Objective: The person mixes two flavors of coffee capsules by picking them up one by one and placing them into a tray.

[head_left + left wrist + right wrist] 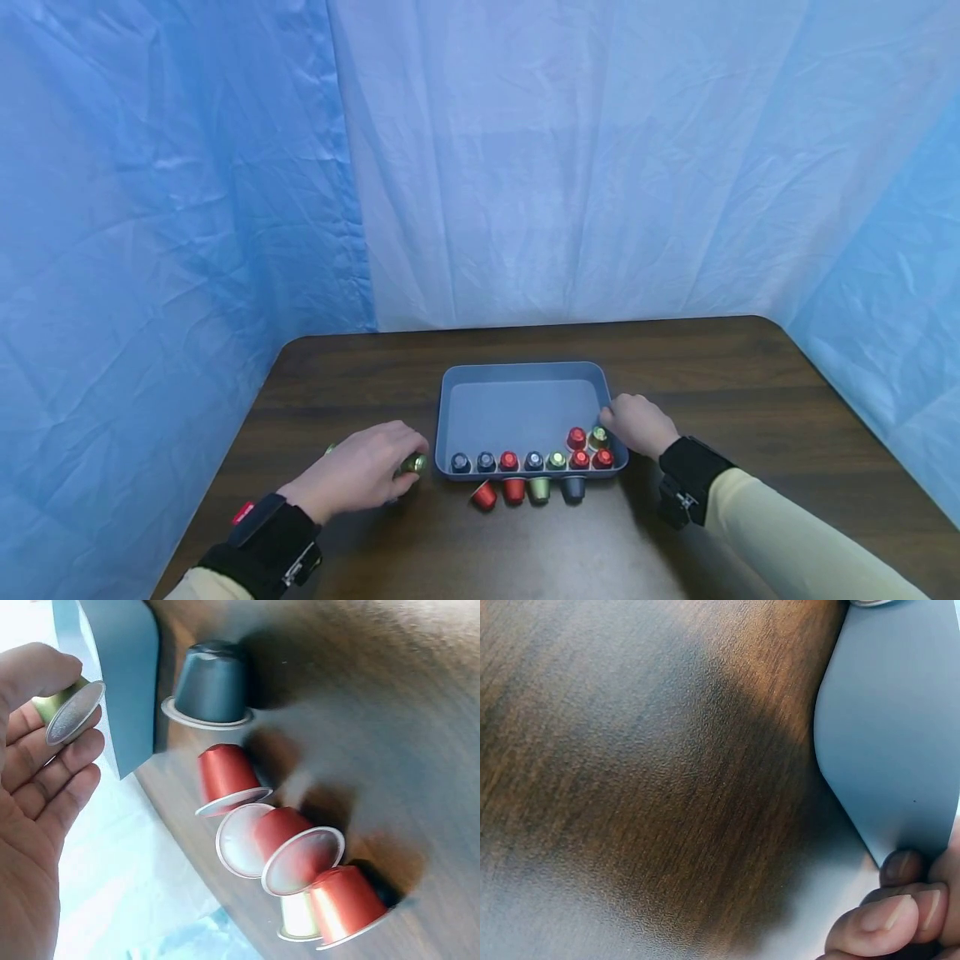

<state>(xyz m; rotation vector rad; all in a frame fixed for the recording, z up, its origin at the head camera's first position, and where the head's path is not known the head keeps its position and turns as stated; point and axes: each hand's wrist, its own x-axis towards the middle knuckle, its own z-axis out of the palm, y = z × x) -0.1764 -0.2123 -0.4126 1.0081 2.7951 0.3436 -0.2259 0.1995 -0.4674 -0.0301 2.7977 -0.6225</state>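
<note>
My left hand [367,467] pinches a green coffee capsule [413,463] between thumb and fingers, left of the blue-grey tray [517,372]. The left wrist view shows that capsule's silver lid [76,712]. My right hand [639,423] grips the tray's right rim; its curled fingertips [885,922] meet the outer wall in the right wrist view. Along the tray's near side stands a row of dark blue, red and green capsules, foil lids down. Behind its right end are a red capsule [576,437] and a green capsule [597,437].
On the table [570,550], against the tray's front wall, are two red capsules, a green capsule [539,490] and a dark blue capsule [573,489]. The left wrist view shows several capsules on the wood, including a red one [227,772]. Blue sheets [570,167] surround the table.
</note>
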